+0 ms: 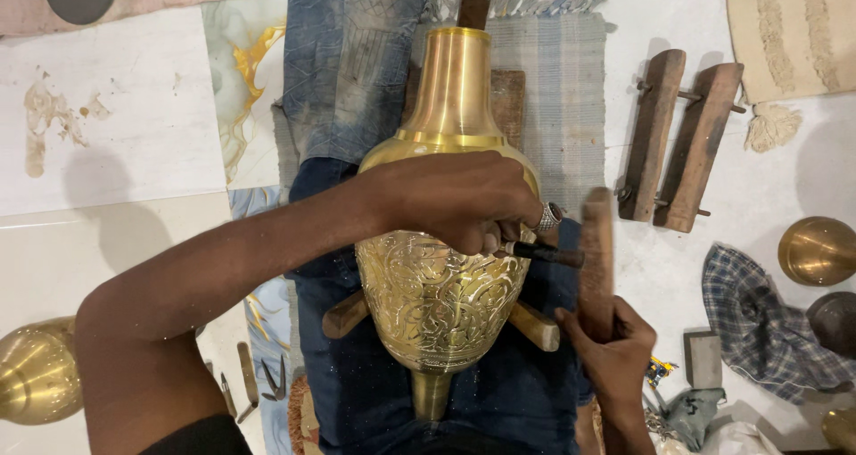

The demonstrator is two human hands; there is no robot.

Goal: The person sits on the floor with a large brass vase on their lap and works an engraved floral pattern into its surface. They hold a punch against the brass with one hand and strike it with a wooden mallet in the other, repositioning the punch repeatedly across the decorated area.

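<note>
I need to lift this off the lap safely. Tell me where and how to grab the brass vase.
Probably best to take the brass vase with two hands: one round the smooth narrow neck at the far end, from above, the other under the wide engraved belly near the small foot. It lies on its side across wooden supports, and the left hand and chisel cover its middle.

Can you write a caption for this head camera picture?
Left hand holds a chisel on an engraved brass vase; right hand grips a wooden mallet.
</note>
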